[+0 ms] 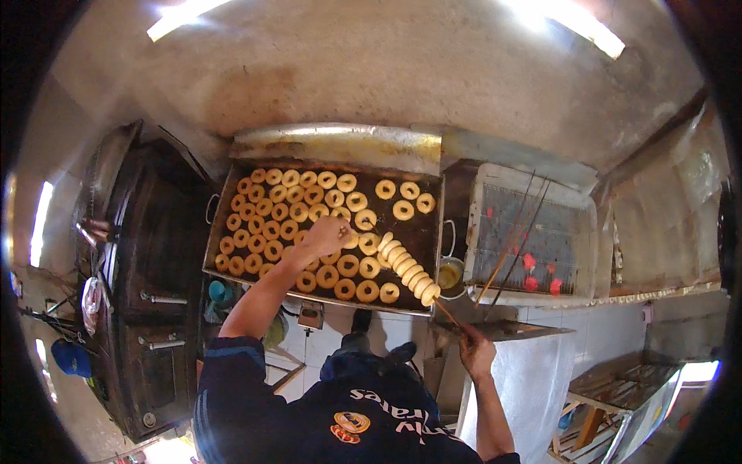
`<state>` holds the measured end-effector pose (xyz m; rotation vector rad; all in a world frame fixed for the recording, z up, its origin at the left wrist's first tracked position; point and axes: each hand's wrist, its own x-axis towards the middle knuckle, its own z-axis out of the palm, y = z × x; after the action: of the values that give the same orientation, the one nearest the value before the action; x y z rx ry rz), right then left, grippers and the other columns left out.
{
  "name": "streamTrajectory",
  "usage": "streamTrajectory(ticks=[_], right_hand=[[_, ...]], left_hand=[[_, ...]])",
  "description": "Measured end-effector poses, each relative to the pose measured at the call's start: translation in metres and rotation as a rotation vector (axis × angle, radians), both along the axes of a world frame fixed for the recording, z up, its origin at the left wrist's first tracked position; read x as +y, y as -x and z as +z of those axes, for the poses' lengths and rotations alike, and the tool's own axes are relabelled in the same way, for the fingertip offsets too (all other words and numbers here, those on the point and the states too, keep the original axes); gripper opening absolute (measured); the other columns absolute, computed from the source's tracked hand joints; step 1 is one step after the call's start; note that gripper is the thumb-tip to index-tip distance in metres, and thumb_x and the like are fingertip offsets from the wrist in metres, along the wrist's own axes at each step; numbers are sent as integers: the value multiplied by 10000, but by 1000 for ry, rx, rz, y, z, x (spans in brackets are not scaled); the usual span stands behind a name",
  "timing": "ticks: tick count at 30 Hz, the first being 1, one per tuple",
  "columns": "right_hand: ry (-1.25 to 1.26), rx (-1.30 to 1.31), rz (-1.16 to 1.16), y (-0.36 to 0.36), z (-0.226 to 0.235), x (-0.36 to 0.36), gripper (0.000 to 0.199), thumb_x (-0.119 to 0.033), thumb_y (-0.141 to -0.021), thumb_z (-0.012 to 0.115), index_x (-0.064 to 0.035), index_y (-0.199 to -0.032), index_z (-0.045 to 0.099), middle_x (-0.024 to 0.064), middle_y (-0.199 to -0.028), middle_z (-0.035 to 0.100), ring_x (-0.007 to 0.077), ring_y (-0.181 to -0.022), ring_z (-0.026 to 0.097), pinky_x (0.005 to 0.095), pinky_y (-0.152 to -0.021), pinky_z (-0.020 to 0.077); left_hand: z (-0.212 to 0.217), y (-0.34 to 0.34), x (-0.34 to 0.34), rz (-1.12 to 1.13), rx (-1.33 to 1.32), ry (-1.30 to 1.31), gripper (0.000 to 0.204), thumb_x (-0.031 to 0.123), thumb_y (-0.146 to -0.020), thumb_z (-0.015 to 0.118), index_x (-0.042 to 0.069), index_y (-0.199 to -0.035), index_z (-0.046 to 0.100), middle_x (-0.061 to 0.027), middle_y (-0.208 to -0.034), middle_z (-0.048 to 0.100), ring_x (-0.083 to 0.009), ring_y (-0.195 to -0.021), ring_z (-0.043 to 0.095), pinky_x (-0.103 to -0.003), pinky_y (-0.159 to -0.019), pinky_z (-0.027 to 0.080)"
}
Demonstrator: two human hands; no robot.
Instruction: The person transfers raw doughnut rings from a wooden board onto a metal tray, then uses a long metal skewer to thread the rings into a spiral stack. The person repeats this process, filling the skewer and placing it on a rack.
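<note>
My right hand [477, 352] is closed around the lower end of a thin wooden stick [446, 311]. Several pale dough rings [407, 267] are threaded along the stick, which slants up and left over the right part of a wide metal fryer pan [325, 305]. Over the middle of the pan, my left hand [328, 234] has its fingers curled in among the loose rings. What its fingertips hold, if anything, is hidden. Rows of golden rings [272, 230] fill the pan's left and middle. A few more rings [403, 209] lie apart at the far right.
Right of the pan stands a wire-racked tray [591, 255] with two long sticks [516, 246] across it and red pieces. A dark cabinet [158, 271] is at the left. A silvery box [522, 387] sits beside my right forearm. A wall rises behind the pan.
</note>
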<state>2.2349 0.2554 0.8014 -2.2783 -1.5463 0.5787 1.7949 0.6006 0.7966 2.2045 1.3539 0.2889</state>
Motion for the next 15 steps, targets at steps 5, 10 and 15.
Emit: streamTrajectory(ticks=[5,10,15], right_hand=[[-61,72,46,-4,4,-12,340,-178,-967,742,-205,-1296,827,162,-1048,827,380,-904,803,481,-785,635],[-112,265,-28,14,-40,25,319,-212,-1002,719,-196,-1301,830,188,-1056,823,421,-931,798,467,-774,625],[-128,61,63,26,-33,59,331,-252,-980,758,-213,-1302,825,149,-883,806,344,-827,803,452,-760,623]], left_hand=[[-12,9,46,103,196,1,250,223,-1071,683,12,-1141,800,-163,-902,791,-303,-746,740,-471,-791,650],[-8,23,60,184,163,174,216,214,-1083,684,46,-1127,813,-135,-946,794,-269,-765,737,-453,-781,639],[-7,18,58,29,176,117,171,206,-1063,711,69,-1141,780,-157,-804,747,-272,-688,712,-467,-741,619]])
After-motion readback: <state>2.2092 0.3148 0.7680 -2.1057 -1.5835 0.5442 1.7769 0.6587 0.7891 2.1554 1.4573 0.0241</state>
